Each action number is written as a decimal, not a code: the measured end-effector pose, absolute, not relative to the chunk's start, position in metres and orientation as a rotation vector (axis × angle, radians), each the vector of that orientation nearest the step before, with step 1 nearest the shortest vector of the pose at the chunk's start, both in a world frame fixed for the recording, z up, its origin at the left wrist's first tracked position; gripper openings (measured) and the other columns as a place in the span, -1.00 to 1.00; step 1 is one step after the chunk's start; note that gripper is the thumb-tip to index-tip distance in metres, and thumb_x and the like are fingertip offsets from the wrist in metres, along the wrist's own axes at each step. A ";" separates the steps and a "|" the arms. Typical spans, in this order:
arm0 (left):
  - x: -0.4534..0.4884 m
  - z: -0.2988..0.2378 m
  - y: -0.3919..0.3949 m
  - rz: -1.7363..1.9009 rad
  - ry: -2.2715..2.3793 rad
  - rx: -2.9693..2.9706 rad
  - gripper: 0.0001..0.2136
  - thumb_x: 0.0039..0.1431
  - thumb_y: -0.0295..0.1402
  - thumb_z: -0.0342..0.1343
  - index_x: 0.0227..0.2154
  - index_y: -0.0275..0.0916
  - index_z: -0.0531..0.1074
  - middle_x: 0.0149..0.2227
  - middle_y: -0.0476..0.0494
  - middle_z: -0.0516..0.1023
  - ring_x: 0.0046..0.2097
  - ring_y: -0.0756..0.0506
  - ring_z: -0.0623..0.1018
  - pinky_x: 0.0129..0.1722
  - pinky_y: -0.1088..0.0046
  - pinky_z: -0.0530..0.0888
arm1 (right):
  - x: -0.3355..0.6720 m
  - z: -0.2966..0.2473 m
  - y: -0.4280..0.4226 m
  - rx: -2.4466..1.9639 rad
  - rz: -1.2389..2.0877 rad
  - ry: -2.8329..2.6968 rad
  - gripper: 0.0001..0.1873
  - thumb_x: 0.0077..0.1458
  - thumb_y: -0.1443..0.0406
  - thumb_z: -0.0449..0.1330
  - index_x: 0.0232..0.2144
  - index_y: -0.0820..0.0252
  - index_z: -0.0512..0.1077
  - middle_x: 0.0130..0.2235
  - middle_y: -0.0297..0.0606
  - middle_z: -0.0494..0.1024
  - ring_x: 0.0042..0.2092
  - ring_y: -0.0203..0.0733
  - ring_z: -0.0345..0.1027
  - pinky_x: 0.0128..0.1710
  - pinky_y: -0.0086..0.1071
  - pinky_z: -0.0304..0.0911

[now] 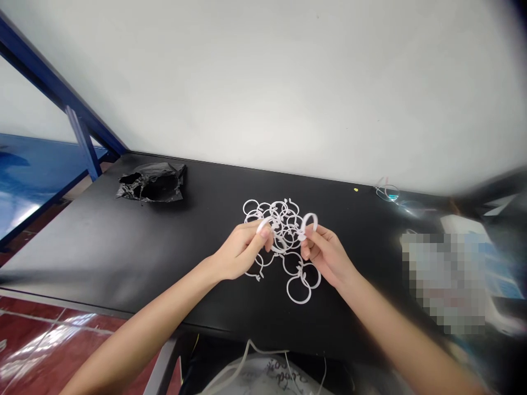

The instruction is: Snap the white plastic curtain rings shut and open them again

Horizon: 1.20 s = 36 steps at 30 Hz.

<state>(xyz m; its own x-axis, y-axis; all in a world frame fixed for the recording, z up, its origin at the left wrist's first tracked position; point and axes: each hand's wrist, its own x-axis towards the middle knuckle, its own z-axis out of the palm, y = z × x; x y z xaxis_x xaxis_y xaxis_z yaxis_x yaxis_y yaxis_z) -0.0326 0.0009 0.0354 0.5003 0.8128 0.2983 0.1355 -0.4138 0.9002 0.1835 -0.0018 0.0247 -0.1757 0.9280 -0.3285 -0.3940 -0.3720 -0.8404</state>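
Note:
My left hand [247, 246] pinches a white plastic ring [264, 223] between thumb and fingers above the pile. Close by on the right, the thumb and fingertips of my right hand [326, 251] grip another white plastic ring [315, 221], held upright. Beneath and between both hands lies a tangled pile of white plastic rings [284, 230] with small open clasp ends. A few rings [299, 302] lie in front of the pile, near my right wrist. My fingers partly cover the held rings and some of the pile.
The black table [197, 241] meets a pale wall. A torn black plastic bag [164, 169] lies at the back left. Blurred packages [448, 280] stand on the right, and a see-through bag with writing [263, 373] is at the near edge. A blue metal frame [82, 118] rises at left.

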 end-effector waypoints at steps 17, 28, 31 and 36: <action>-0.036 0.033 0.005 0.975 0.913 1.722 -0.56 0.41 -0.19 -0.23 -0.40 -0.31 0.46 -0.11 -0.26 0.50 -0.08 -0.12 0.49 -0.23 0.43 0.46 | 0.192 0.025 0.002 -1.267 1.327 -1.085 -0.75 0.00 0.20 0.36 -0.26 0.18 0.53 -0.55 -0.44 0.45 -0.59 -0.40 0.30 -0.48 -0.42 0.28; -0.017 0.031 0.001 0.647 0.431 0.937 -0.56 0.30 0.01 -0.10 -0.40 -0.31 0.36 -0.39 -0.18 0.53 -0.51 0.00 0.48 -0.54 0.48 0.46 | 0.176 0.025 -0.023 -0.993 1.047 -1.555 -0.78 0.03 0.37 0.33 -0.22 0.04 0.53 -0.35 -0.32 0.59 -0.42 -0.23 0.50 -0.40 -0.32 0.46; -0.015 0.030 0.000 0.609 0.425 0.940 -0.57 0.30 0.02 -0.13 -0.41 -0.28 0.29 -0.42 -0.15 0.51 -0.50 0.00 0.48 -0.53 0.47 0.46 | 0.175 0.023 -0.024 -1.015 0.914 -1.607 -0.84 0.06 0.38 0.30 -0.27 0.06 0.55 -0.37 -0.30 0.59 -0.41 -0.19 0.51 -0.41 -0.29 0.48; -0.016 0.024 -0.006 0.887 0.735 1.405 -0.62 0.33 -0.02 -0.13 0.01 -0.20 0.15 -0.18 -0.19 0.47 -0.41 0.00 0.48 -0.48 0.46 0.48 | 0.173 0.024 -0.025 -0.972 0.621 -1.693 -0.82 0.07 0.42 0.28 -0.29 0.04 0.56 -0.39 -0.29 0.61 -0.40 -0.17 0.49 -0.43 -0.28 0.45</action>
<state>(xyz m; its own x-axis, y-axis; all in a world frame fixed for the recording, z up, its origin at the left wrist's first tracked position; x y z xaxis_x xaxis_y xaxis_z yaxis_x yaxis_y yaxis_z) -0.0159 -0.0061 0.0241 0.5001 0.8626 0.0766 -0.0842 -0.0395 0.9957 0.1726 -0.0246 0.0243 -0.1309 0.8415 0.5242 0.3029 0.5374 -0.7871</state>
